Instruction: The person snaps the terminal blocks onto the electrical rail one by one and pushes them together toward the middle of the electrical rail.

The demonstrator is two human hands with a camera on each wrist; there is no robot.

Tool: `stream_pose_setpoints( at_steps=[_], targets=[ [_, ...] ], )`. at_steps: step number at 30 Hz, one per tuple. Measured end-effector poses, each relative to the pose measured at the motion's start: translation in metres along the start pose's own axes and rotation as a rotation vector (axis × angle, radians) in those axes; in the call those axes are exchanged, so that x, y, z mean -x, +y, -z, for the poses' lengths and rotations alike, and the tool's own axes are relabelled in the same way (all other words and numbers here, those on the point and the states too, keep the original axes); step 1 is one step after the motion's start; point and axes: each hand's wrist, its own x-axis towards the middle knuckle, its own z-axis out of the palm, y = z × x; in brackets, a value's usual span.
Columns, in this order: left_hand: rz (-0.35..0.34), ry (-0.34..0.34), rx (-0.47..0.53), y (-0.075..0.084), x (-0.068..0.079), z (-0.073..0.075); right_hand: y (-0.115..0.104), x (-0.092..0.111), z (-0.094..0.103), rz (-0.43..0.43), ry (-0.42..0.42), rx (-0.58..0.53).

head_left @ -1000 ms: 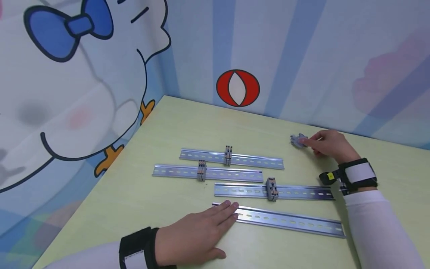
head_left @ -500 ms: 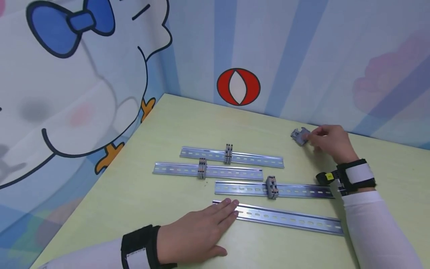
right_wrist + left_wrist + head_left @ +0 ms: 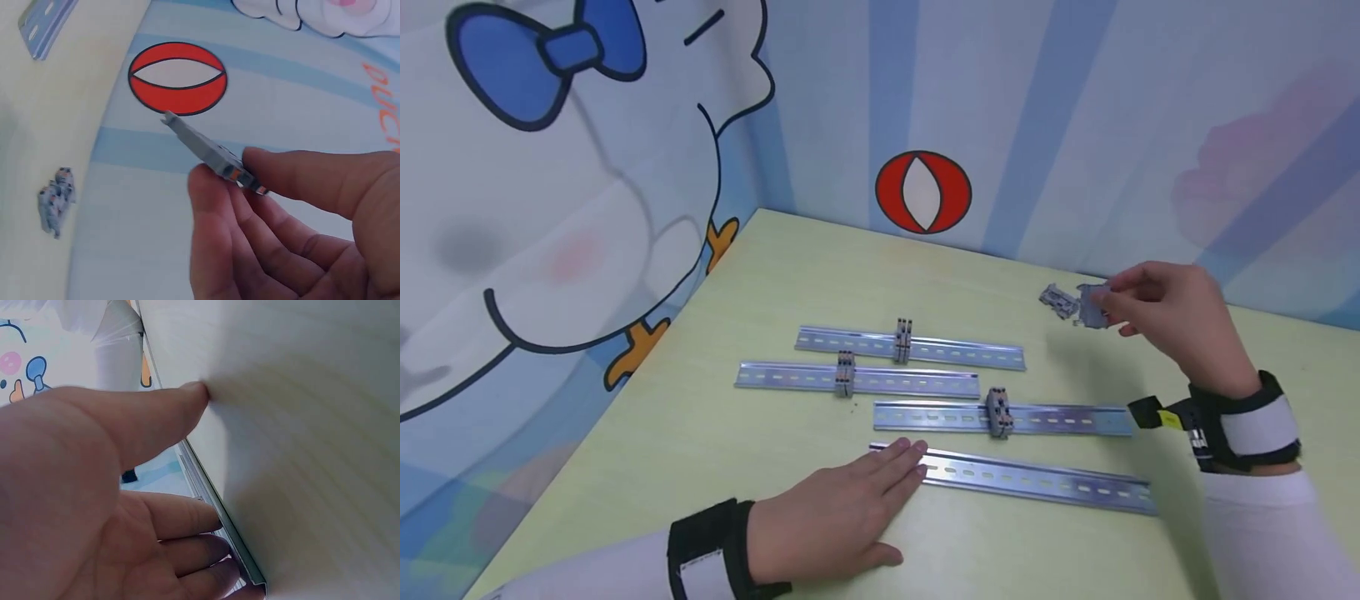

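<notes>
In the head view my right hand (image 3: 1180,321) pinches a thin grey terminal block (image 3: 1093,306) between thumb and fingers, above the back right of the table. The right wrist view shows this terminal block edge-on, tilted, with orange and dark spots on one edge. Another terminal block (image 3: 1058,301) lies on the table to its left. My left hand (image 3: 831,525) lies with straight fingers over the left end of the nearest slotted metal DIN rail (image 3: 1037,481). In the left wrist view its fingertips (image 3: 215,550) touch the rail's edge.
Farther back lie a third rail (image 3: 1067,419), a left rail (image 3: 917,382) and a back rail (image 3: 970,354). Each bears clipped terminal blocks, such as the right-hand pair (image 3: 998,413). Cartoon-printed walls border the table (image 3: 737,467) behind and at left.
My right hand has lifted and drawn the terminal block to the right, apart from the other one, which stays on the table. My left hand keeps its place on the rail.
</notes>
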Motion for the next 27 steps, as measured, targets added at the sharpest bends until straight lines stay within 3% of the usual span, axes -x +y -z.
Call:
stream_pose_setpoints(
  at_steps=[5, 10, 20, 27],
  targets=[
    [-0.001, 0.014, -0.030, 0.001, -0.002, -0.002, -0.009, 0.028, 0.012, 0.000, 0.016, 0.154],
    [0.002, 0.018, -0.028, 0.002, -0.003, -0.003, -0.006, 0.053, 0.020, -0.014, 0.002, 0.233],
    [0.011, 0.016, -0.005, 0.003, -0.005, -0.007, 0.012, 0.096, 0.015, -0.068, -0.276, 0.354],
    [0.035, 0.041, 0.043, 0.004, -0.006, -0.010, 0.025, 0.103, 0.009, -0.134, -0.469, 0.319]
  ],
)
